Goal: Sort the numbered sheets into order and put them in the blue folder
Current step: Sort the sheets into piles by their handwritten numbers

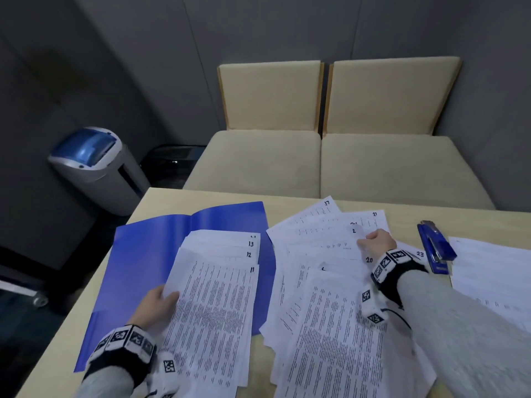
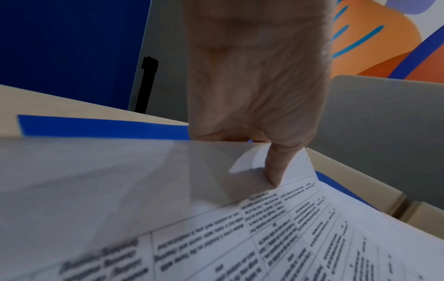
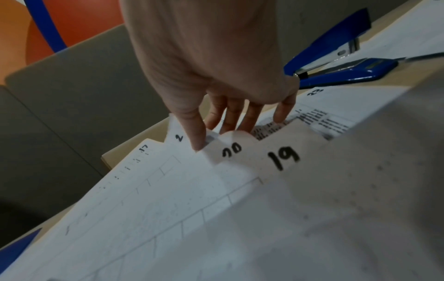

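The blue folder (image 1: pixel 138 262) lies open on the left of the table. On it sits a fanned stack of sheets (image 1: pixel 218 297) with corners marked 11, 12 and 13. My left hand (image 1: pixel 156 307) pinches the left edge of the top sheet, its thumb (image 2: pixel 272 171) on top and the fingers underneath. To the right spreads a loose pile with sheets 17 (image 1: pixel 326 203), 21 (image 1: pixel 373 215), 20 (image 3: pixel 231 150) and 19 (image 3: pixel 283 157). My right hand (image 1: pixel 370 242) pinches the top corner of sheet 2 (image 3: pixel 177 136) in that pile.
A blue stapler (image 1: pixel 435 248) lies just right of my right hand. More sheets (image 1: pixel 494 274) lie at the table's right edge. Two beige seats (image 1: pixel 258 159) stand behind the table (image 1: pixel 287 205), and a grey bin with a blue lid (image 1: pixel 94 165) stands on the floor at left.
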`<action>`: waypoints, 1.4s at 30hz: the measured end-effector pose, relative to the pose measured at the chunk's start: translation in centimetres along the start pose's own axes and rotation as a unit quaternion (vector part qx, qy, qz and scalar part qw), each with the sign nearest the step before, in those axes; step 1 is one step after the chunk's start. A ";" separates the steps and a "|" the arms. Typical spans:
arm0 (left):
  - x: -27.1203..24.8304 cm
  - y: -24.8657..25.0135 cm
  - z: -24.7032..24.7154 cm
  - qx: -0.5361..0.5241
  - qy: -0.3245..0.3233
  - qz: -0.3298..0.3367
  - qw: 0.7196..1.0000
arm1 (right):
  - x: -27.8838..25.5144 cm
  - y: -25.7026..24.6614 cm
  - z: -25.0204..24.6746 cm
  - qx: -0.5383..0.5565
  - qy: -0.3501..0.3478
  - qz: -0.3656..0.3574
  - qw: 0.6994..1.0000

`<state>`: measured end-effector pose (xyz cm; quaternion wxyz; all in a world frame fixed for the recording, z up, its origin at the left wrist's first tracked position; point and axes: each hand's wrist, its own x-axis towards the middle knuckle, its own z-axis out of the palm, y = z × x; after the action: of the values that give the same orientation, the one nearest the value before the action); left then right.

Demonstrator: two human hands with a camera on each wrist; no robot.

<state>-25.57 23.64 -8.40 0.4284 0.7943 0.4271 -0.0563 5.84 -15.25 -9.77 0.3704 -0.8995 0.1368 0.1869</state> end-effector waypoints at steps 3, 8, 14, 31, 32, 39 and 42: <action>1.6 0.0 -0.1 0.041 0.001 -0.019 0.999 | 0.0 -0.1 -0.3 0.039 0.017 -0.027 0.999; 2.3 1.6 0.0 0.167 0.112 -0.046 0.978 | -0.9 -0.3 -1.7 -0.058 0.038 -0.112 0.991; 0.6 8.9 2.5 0.186 0.235 0.164 0.940 | -4.2 -0.1 -4.7 0.027 0.043 -0.264 0.963; -2.2 25.1 17.0 0.250 -0.094 0.488 0.831 | -12.0 2.2 -8.0 0.111 0.032 -0.309 0.944; -2.1 25.3 16.8 0.228 -0.123 0.479 0.839 | -11.9 2.4 -8.1 0.116 0.046 -0.304 0.945; -2.5 27.0 15.8 0.192 -0.224 0.384 0.875 | -11.7 2.5 -6.6 0.159 0.115 -0.266 0.944; -2.0 27.2 15.8 0.157 -0.255 0.333 0.894 | -11.9 2.7 -5.9 0.175 0.111 -0.265 0.942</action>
<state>-2.66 3.64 -0.16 0.3856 0.9055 -0.0002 -0.1773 -4.45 -20.06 -2.32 0.5404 -0.8394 -0.0355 -0.0455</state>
